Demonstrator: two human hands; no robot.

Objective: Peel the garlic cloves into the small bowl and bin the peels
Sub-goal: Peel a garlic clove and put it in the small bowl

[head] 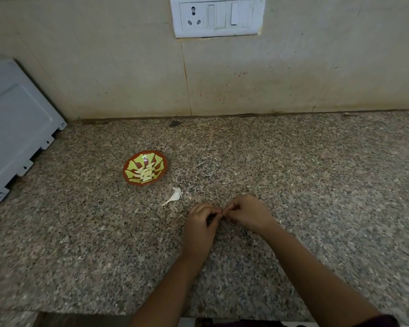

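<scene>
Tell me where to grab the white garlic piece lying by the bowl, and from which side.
Pinch the fat end of the white garlic piece, nearest the bowl, from above: it lies flat on the counter, and its tail tapers thin toward the near left.

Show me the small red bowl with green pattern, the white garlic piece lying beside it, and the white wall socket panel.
small red bowl with green pattern [132,166]: head view, bare left inner wall.
white garlic piece [176,193]: head view, its thick end.
white wall socket panel [217,17]: head view, middle, at switches.
</scene>
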